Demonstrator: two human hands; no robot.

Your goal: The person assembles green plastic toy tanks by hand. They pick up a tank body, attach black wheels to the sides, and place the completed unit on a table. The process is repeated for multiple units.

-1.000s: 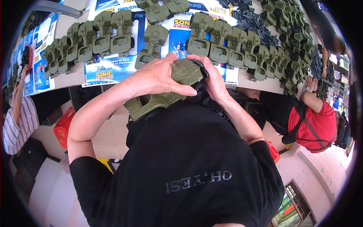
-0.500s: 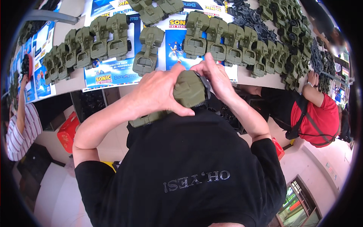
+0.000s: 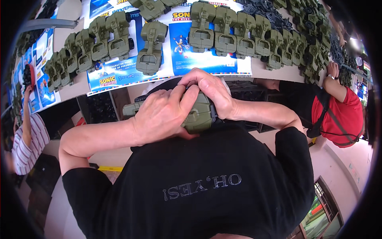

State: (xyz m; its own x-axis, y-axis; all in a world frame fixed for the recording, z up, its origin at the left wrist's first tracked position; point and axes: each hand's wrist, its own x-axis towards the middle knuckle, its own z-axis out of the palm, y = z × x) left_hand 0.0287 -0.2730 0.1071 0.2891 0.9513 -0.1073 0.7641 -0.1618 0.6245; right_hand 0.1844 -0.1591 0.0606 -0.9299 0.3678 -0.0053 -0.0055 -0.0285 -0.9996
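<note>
Close to my chest, below the table's front edge, I hold an olive-green toy truck (image 3: 199, 116). My left hand (image 3: 161, 111) is wrapped over its middle, with the thumb underneath. From the other side, my right hand (image 3: 211, 89) grips its far right part, and the fingers of both hands meet on top. One end of the truck sticks out to the left of my left hand. Much of its body is hidden under my fingers. Straight ahead on the table stands a single similar toy truck (image 3: 151, 47).
Rows of green toy trucks (image 3: 119, 36) line the table at left and right. Printed sheets (image 3: 185, 63) lie beneath them. Black plastic parts (image 3: 262, 16) are heaped behind. A person in a striped shirt (image 3: 30, 139) is at left, another in red (image 3: 342, 115) at right.
The toy truck and both hands have come down a little and turned. My right hand has closed over the top, where its thumb stuck up before.
</note>
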